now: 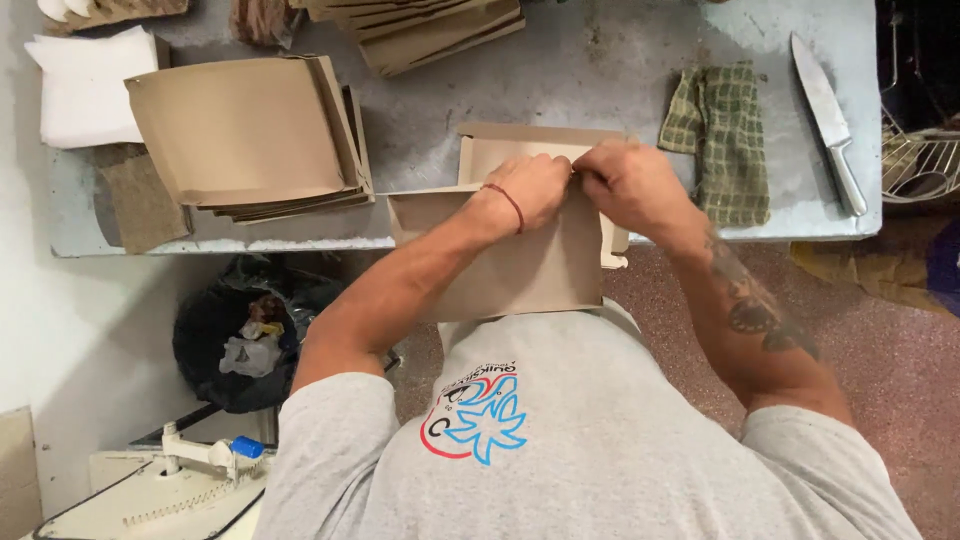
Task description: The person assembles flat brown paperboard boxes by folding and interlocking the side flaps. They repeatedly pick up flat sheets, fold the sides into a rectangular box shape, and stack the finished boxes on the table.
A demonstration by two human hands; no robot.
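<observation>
A: Where is the flat brown cardboard box (520,265)?

B: At the near edge of the grey desk (600,75), partly overhanging it toward the person's chest. One panel stands up at the far side.

A: Condition of the hands?

B: Left hand (530,190) and right hand (625,180) meet at the top edge of the box. Both have fingers curled, pinching the cardboard at the fold. The knuckles are nearly touching.

A: Surroundings?

B: Left of the box: a stack of flat cardboard blanks (250,135), with white paper sheets (90,85) beyond it. Right of the hands: a green checked cloth (725,140), then a knife (828,120) near the desk's right edge. Below the desk, left side: a black bin bag (240,345) holding waste.
</observation>
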